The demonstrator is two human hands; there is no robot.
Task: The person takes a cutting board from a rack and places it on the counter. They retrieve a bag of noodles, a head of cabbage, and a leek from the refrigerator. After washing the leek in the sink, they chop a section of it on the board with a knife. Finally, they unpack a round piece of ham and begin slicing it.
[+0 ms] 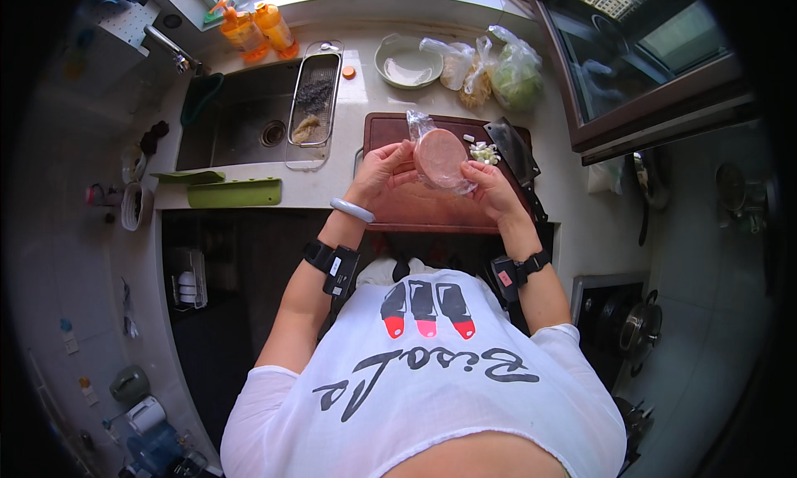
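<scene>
A round, flat slab of pink luncheon sausage (pixel 441 157) in clear plastic wrap is held up between both hands, above the brown cutting board (pixel 423 213). My left hand (pixel 384 169) grips the wrap at the slab's left edge. On the other side, my right hand (pixel 489 182) pinches the lower right edge and the wrap with thumb and fingers. Loose film (pixel 420 123) sticks up at the top left. Chopped white and pale green pieces (pixel 484 153) lie on the board beside a cleaver (pixel 512 148), whose dark blade points away from me.
A sink (pixel 243 117) with a wire drain basket (pixel 316 98) is at the left. Behind the board stand a pale bowl (pixel 408 64) and several plastic bags of food (pixel 514 73). Two orange bottles (pixel 260 32) stand near the window. An open window sash (pixel 635 60) juts in at right.
</scene>
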